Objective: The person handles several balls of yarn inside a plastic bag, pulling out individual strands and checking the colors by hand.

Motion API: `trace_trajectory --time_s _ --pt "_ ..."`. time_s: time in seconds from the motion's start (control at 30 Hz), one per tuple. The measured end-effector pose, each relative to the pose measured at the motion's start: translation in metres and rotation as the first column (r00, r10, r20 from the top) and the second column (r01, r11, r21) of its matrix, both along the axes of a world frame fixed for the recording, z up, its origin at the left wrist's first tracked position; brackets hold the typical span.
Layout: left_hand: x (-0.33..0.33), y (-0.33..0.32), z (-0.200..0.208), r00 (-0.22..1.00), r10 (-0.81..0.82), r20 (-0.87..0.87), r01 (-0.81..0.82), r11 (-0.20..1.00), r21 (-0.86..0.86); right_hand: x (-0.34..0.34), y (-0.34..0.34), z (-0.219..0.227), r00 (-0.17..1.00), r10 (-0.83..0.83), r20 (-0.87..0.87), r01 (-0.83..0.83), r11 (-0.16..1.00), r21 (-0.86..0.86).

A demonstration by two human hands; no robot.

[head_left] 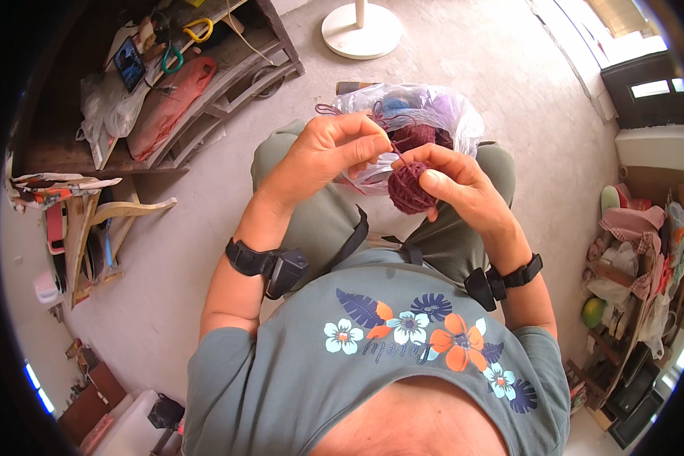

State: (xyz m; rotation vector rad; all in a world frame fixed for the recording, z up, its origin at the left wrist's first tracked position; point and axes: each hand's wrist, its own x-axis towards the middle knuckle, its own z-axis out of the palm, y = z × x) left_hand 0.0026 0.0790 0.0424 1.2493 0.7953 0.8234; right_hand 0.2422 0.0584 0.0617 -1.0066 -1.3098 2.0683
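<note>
My right hand (457,185) is wrapped round a small ball of dark maroon yarn (410,190), thumb on its near side. A strand runs up from the ball to my left hand (334,150), where thumb and forefinger pinch the yarn. Just beyond the hands, a clear plastic bag (461,114) sits between my knees. Inside it are more maroon yarn (418,135) and something blue and purple. Loops of loose yarn (328,109) stick out past the bag's left side, beside my left knuckles.
A wooden table (281,47) at the upper left carries a phone (129,64), scissors (198,30) and plastic bags. Left of me is a wooden stool (83,228). A round white base (362,32) stands ahead on the floor. Shelves with cloths (640,251) line the right.
</note>
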Motion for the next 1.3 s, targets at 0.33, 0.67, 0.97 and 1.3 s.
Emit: trace_trajectory --time_s 0.33,0.67,0.97,1.3 --pt "0.016 -0.017 -0.034 0.994 -0.083 -0.077 0.071 0.987 -0.144 -0.011 0.005 -0.008 0.870 -0.355 -0.342 0.388 0.921 0.032" --pt "0.000 -0.014 -0.024 0.979 -0.179 0.101 0.188 0.978 -0.093 0.005 -0.005 -0.012 0.993 0.048 0.109 -0.045 0.999 -0.028" --pt "0.011 -0.018 -0.037 0.994 -0.100 0.033 0.103 0.985 -0.135 0.000 0.002 -0.013 0.841 -0.263 -0.472 0.254 0.964 -0.083" --pt "0.001 -0.011 -0.014 0.979 -0.172 0.106 0.187 0.971 -0.149 -0.001 0.005 -0.011 0.936 -0.247 0.251 0.108 0.880 0.463"
